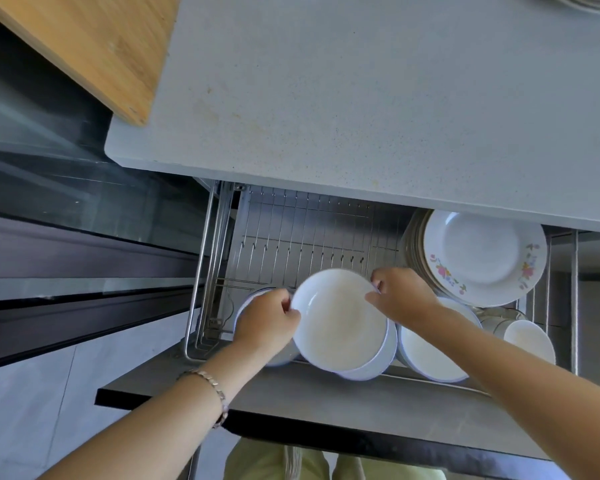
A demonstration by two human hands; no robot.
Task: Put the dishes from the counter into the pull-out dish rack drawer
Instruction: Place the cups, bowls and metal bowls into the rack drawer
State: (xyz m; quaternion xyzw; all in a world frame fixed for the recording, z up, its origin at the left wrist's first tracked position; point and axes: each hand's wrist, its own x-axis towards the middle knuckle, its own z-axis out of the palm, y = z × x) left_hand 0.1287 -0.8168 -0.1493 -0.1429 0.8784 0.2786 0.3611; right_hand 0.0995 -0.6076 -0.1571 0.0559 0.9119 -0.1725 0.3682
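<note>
Over the pull-out dish rack drawer (291,233), in the head view, a white bowl (340,322) is gripped at opposite rim edges by the left hand (267,322) and right hand (404,296), fingers curled. Placement appears underway; gentle lowering onto the stacked bowls (378,370) beneath is called for.

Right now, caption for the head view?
The left hand and right hand hold a white bowl over stacked bowls in the rack drawer.

Two hands (267,322) (404,296), one gripped bowl (340,327), one floral plate (482,258)
</note>
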